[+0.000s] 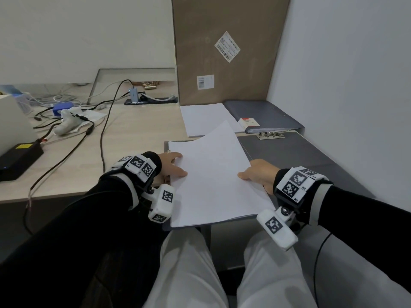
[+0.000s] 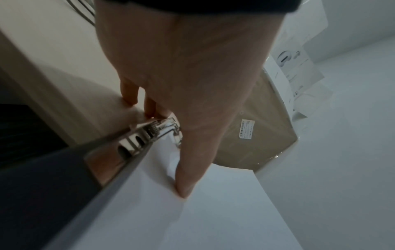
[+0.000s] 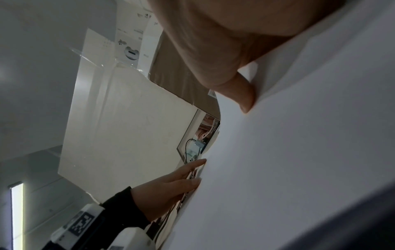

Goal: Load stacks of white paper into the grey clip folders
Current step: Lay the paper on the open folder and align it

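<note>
An open grey clip folder (image 1: 289, 156) lies flat on the desk in front of me. On its left half rests a stack of white paper (image 1: 213, 174), its far right corner curling upward. My left hand (image 1: 172, 165) lies with straight fingers on the stack's left edge; its thumb (image 2: 183, 191) presses the sheet beside the metal clip (image 2: 132, 140). My right hand (image 1: 258, 174) pinches the stack's right edge, with the thumb (image 3: 243, 94) on top and the fingers hidden beneath. Behind lie a second paper stack (image 1: 204, 118) and a closed, filled grey folder (image 1: 262, 116).
A tall cardboard box (image 1: 226, 52) stands against the back wall behind the folders, and a white wall (image 1: 355, 85) closes the right side. Cables (image 1: 104, 130), a black power brick (image 1: 17, 161) and a power strip (image 1: 151, 100) crowd the desk's left.
</note>
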Demonstrator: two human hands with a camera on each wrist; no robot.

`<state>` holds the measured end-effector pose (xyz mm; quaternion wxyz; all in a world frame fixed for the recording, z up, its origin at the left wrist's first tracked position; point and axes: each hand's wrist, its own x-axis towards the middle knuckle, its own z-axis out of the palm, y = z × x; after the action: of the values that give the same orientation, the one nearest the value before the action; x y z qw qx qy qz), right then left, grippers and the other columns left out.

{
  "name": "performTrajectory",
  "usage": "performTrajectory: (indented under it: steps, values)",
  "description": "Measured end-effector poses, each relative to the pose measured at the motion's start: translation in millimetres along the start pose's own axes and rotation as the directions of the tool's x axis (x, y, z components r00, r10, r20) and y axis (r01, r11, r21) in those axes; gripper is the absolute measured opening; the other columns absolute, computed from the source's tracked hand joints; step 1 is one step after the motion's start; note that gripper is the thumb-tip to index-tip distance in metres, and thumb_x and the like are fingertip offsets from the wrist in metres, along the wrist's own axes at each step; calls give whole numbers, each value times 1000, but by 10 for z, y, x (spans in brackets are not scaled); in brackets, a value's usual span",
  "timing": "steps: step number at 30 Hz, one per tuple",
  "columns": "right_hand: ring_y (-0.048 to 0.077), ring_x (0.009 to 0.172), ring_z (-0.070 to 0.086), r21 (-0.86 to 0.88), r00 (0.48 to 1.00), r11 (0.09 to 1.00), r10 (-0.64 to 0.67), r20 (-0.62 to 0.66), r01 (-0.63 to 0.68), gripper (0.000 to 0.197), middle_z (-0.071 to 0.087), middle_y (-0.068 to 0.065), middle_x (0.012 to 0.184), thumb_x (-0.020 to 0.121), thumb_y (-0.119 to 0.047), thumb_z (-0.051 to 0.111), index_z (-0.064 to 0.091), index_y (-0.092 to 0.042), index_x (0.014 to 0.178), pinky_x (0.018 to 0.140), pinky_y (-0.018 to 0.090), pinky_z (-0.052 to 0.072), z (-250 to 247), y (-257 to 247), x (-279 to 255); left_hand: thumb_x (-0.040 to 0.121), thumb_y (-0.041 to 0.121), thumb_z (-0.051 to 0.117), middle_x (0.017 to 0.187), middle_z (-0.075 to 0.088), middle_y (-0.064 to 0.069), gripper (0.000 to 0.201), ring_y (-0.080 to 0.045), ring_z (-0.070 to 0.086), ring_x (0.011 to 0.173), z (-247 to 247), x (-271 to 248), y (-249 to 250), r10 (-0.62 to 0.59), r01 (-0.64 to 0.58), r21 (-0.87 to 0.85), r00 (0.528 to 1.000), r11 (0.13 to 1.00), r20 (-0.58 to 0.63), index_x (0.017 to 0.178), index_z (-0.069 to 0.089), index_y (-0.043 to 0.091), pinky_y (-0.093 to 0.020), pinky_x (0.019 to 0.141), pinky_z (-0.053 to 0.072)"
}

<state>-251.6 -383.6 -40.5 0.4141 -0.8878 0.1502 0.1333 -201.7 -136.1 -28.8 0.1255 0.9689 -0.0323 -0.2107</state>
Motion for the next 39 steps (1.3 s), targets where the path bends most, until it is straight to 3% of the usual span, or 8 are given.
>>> performTrajectory:
  steps: [4,8,12,15,21,32,36,39]
  values:
    - [30,99,63,-75,1000,997,-7,26,9,36,64,22,119,84,-10,60,57,10,113,98,42,48,-44,-37,34,85,52,55,155,27,-3,80,-25,32,141,-28,5,47,-26,25,71,1000,997,16,150,15,27,-38,116,27]
    - [23,80,51,-309,999,950,-43,34,51,17,54,10,89,83,-20,63,52,-8,88,70,27,40,-108,-112,-8,86,51,54,155,27,-4,79,-26,32,140,-32,13,74,-31,29,92,999,995,18,151,15,25,-38,116,27]
    - [27,115,51,-503,991,858,-131,-15,106,75,51,10,127,75,-41,73,39,-6,131,94,36,45,-148,-145,30,87,50,54,155,28,-5,79,-26,33,140,-20,19,65,-24,23,108,1000,994,7,150,16,24,-37,116,27]
    - [33,141,24,-567,967,796,-254,4,211,105,29,12,150,71,-40,77,14,-14,150,112,46,31,-102,-221,128,86,51,54,155,28,-6,79,-27,35,139,-18,24,57,-21,20,112,1000,993,4,150,17,24,-37,115,28]
    - [24,145,-25,-628,928,686,-226,295,367,96,-17,-4,160,81,-63,56,-4,-35,152,119,54,-4,15,-475,215,86,48,56,152,32,-7,78,-26,36,138,1,13,51,-10,11,75,1000,997,-16,150,19,23,-37,115,29]
    - [22,147,-20,-759,928,539,-145,344,365,106,-23,-8,158,67,-87,41,-18,-46,145,117,57,-4,228,-416,355,86,46,58,155,27,-7,81,-25,35,139,49,14,24,10,-11,-3,998,1000,-59,151,15,23,-33,114,29]
    - [23,147,-21,-761,927,538,-131,351,364,107,-24,-8,158,67,-85,43,-18,-46,145,117,57,-5,232,-438,339,84,37,65,159,19,-7,95,-26,29,143,25,-4,36,0,-20,-217,996,976,-93,152,1,21,-32,111,29]
    - [22,147,-22,-761,929,542,-119,351,357,107,-24,-9,158,66,-86,43,-19,-47,145,117,57,-5,221,-452,331,87,35,61,156,27,-7,80,-24,32,142,-8,30,-7,-28,-55,-404,980,913,-196,152,18,15,-31,112,28]
